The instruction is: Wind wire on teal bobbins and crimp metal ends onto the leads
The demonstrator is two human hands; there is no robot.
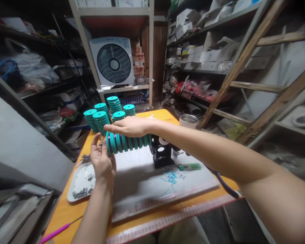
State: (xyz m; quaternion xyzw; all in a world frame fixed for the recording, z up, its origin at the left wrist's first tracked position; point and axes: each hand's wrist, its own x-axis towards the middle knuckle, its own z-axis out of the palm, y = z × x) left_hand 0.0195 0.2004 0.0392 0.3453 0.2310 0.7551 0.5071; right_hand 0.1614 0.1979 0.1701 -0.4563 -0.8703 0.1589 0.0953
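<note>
A row of teal spools [128,143] wound with dark purple thread lies sideways in the air. Its right end meets a black stand [162,152] with round parts. My right hand [134,126] rests flat across the top of this row, fingers stretched to the left. At the row's left end is my left hand [103,157], its fingers bent close together around a small dark piece that I cannot make out. Behind both hands, several upright stacks of teal spools [101,118] stand on the table.
On the yellow table [62,211] lie a grey board [142,200], a white tray [73,181] of small metal pieces, a green cutter [190,166] and a pink-handled tool [57,233]. A cup [188,120] stands at the back right. A wooden ladder [225,84] leans right; a fan [113,62] stands behind.
</note>
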